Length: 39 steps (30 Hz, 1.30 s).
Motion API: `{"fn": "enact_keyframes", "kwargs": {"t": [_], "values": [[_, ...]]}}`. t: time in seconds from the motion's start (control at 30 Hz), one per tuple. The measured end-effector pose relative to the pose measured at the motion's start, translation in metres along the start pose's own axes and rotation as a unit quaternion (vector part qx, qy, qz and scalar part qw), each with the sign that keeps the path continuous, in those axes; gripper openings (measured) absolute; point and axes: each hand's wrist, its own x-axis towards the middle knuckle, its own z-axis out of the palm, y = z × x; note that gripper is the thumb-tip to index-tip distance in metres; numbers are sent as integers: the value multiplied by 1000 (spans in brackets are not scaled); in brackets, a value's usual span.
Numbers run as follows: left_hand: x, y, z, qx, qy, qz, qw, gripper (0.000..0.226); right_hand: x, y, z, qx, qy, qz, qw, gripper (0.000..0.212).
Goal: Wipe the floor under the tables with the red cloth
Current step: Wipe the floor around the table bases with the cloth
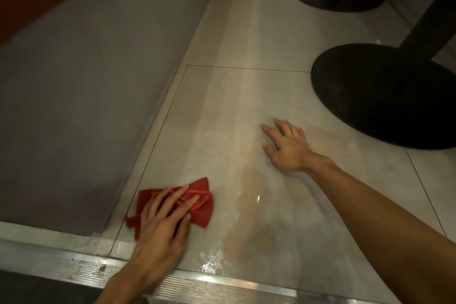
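The red cloth (201,213) lies bunched on the floor tile (222,106) beside the grey bench base (86,81), pressed under the straight fingers of the left hand (161,227). It is judged soft, light and limp, and best driven from its middle. The right hand (287,147) is spread flat and empty on the glossy, wet-looking tile near the black table base (385,96).

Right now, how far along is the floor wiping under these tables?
Partly done, I'd guess: wet sheen shows near the threshold. The left hand presses the red cloth on the floor; the right hand rests flat. A brownish streak and floor by the black table bases look left.
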Motion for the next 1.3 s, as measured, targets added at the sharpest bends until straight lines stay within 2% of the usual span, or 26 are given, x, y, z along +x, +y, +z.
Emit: {"fn": "enact_keyframes", "kwargs": {"t": [0.13,0.3,0.5,0.6,0.7,0.83,1.07,1.17,1.3], "values": [[-34,33,16,-24,-7,40,999,39,2,0,0,1,-1,2,1000,60],[-49,42,22,15,-73,113,991,42,-2,-2,0,12,2,8,1000,59],[4,21,6,-31,-72,77,994,36,-37,-7,-9,152,34,9,988,46],[42,17,10,-39,-32,59,997,39,-61,2,-7,101,57,-6,993,41],[56,24,17,-32,-9,46,998,38,-84,13,-4,64,28,29,997,48],[26,44,22,-44,-40,86,995,35,-102,26,11,22,25,29,999,59],[-10,35,16,-42,-104,168,979,32,-107,27,25,23,15,40,999,56],[14,27,12,-43,-101,158,981,35,-106,28,23,30,2,40,999,63],[69,18,16,-45,-70,122,989,37,-106,29,22,26,8,34,999,55]]}}
